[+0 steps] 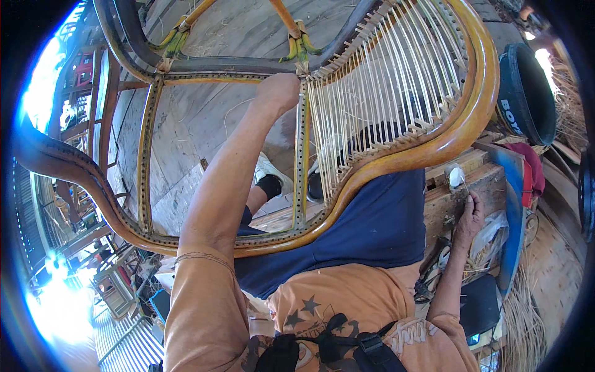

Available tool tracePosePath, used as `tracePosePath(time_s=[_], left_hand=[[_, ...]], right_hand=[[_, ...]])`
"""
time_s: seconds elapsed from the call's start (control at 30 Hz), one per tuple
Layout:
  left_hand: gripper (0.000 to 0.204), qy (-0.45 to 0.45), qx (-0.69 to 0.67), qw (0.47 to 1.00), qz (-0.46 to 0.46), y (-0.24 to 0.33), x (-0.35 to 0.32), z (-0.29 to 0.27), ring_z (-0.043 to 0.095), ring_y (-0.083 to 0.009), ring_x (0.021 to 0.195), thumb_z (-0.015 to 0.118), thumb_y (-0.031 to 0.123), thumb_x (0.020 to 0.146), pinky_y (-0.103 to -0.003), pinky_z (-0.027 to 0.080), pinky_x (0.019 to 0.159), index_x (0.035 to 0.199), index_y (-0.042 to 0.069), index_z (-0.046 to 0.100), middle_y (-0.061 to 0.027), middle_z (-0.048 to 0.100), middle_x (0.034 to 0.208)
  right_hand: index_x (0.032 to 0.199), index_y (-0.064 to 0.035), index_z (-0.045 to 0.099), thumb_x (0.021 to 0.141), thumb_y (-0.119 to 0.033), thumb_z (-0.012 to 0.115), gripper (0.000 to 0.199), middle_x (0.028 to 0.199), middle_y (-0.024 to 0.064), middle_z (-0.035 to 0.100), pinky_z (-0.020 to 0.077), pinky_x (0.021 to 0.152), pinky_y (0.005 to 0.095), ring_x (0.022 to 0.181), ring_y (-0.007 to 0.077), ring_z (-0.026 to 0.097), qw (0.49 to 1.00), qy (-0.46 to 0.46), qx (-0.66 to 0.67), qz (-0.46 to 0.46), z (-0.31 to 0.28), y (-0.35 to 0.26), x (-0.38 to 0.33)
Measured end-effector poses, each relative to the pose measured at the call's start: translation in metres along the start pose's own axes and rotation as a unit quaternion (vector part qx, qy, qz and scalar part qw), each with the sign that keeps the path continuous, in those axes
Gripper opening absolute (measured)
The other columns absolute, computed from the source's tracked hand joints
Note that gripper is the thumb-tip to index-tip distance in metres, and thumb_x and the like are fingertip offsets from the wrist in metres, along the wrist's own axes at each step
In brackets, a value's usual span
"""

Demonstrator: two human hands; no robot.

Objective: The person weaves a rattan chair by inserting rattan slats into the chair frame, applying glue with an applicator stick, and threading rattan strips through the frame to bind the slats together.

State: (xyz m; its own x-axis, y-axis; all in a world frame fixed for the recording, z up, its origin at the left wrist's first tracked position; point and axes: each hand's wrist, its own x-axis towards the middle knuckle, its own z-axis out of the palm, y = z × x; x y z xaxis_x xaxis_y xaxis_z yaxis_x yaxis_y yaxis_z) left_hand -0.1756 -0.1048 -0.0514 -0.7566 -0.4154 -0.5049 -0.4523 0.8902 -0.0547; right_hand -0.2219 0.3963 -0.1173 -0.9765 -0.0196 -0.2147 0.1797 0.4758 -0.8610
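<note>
A curved, varnished wooden chair frame (pixel 313 233) lies across my lap, its rails lined with small drilled holes. Pale cane strands (pixel 378 80) run side by side over its right section, with short pegs along the edges. My left hand (pixel 279 92) is closed in a fist at the far rail, beside the top of the hole-lined crossbar (pixel 300 155); whatever its fingers grip is hidden. Off to the right, my right hand (pixel 472 214) pinches a thin stick (pixel 467 188). The stick's far end reaches a white lump (pixel 456 177) on a wooden block.
A dark bucket (pixel 527 93) stands at the far right, near a red cloth (pixel 534 173) and a blue curved panel (pixel 513 217). Clear plastic (pixel 489 242) lies by my right forearm. Loose cane strips (pixel 527 310) are heaped at the lower right. More wooden furniture stands at left.
</note>
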Motion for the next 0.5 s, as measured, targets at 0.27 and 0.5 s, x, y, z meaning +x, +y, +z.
tracePosePath(time_s=[0.27, 0.5], left_hand=[[0.023, 0.000, 0.009, 1.000, 0.004, 0.001, 0.004, 0.000, 0.062, -0.0335, 0.086, 0.047, 0.012, 0.077, -0.043, 0.050, 0.072, 0.088, 0.001, 0.065, -0.0198, 0.063, 0.089], [0.022, -0.008, -0.003, 1.000, -0.023, 0.009, -0.004, -0.012, 0.062, -0.0328, 0.087, 0.049, 0.011, 0.076, -0.042, 0.050, 0.072, 0.088, 0.002, 0.065, -0.0196, 0.063, 0.090]], right_hand=[[0.101, 0.0002, 0.059, 0.089, -0.012, 0.050, 0.019, 0.097, 0.0049, 0.059, 0.0409, 0.082, 0.0235, 0.088, 0.0113, 0.053, 1.000, 0.005, -0.001, 0.000, 0.001, -0.004, 0.000], [0.102, 0.0006, 0.059, 0.089, -0.012, 0.050, 0.020, 0.098, 0.0049, 0.059, 0.0411, 0.082, 0.0238, 0.090, 0.0114, 0.053, 1.000, -0.004, -0.019, -0.008, 0.001, -0.009, -0.001]])
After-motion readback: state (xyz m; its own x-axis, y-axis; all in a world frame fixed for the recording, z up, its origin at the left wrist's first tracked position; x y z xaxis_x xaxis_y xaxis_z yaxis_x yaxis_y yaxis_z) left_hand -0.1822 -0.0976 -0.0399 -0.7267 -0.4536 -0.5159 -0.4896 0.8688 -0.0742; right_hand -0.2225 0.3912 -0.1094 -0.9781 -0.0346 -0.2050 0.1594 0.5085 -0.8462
